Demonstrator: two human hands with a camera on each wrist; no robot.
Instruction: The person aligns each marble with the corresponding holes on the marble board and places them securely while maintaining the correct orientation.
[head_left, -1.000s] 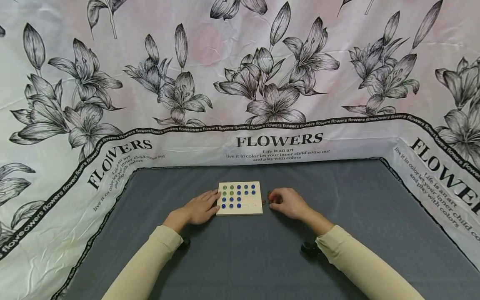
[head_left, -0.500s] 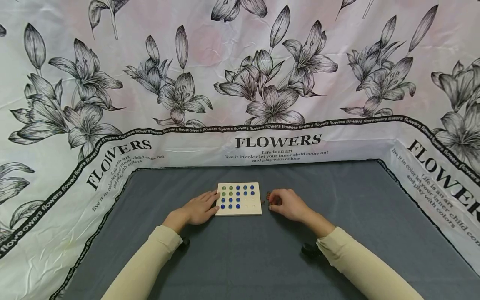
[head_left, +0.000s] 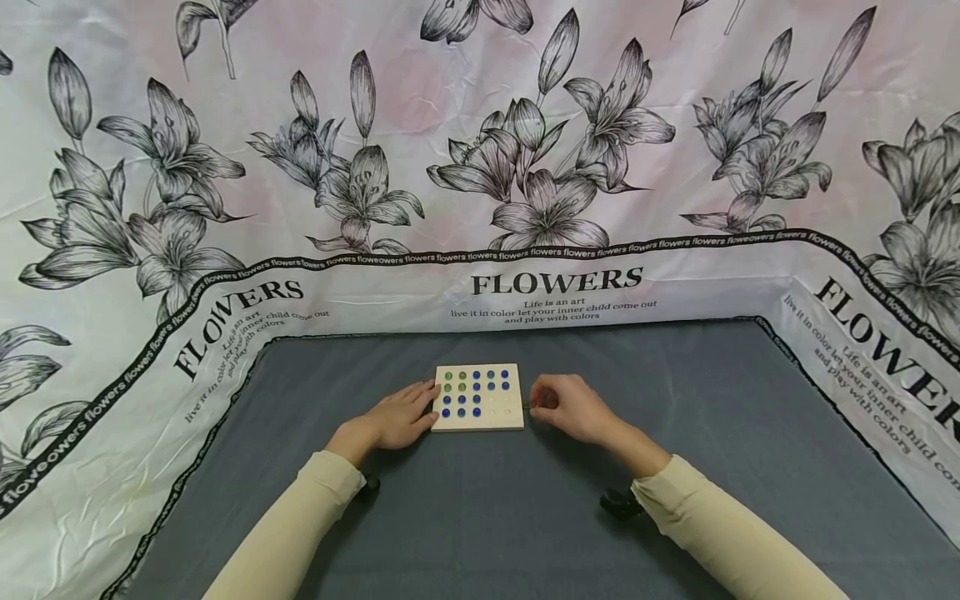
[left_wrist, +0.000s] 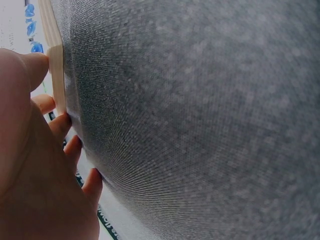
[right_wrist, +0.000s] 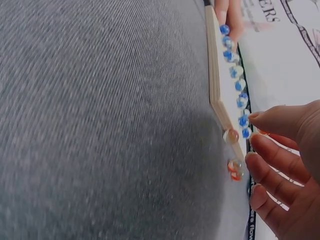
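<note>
A pale wooden board [head_left: 498,407] holds rows of blue and green marbles in its holes, with several bare hollows at its near right. My left hand [head_left: 395,419] lies along the board's left edge, fingers and thumb extended and touching it. Beside the right edge is my right hand [head_left: 573,408], thumb and index finger curved toward each other. In the right wrist view an orange marble [right_wrist: 263,132] shows partly between them, mostly hidden by the fingers. A reddish marble [right_wrist: 231,135] lies against the board's right edge, and orange-and-clear marbles [right_wrist: 235,169] lie farther along.
Grey cloth [head_left: 465,517] covers the table. A white floral sheet [head_left: 405,292] printed with lettering rises at the back and sides. Dark wrist-worn devices [head_left: 619,502] sit below the sleeves.
My right hand has moved slightly left, closer to the board's right edge, and now hides the far loose marbles in the head view. My left hand stays put on the board.
</note>
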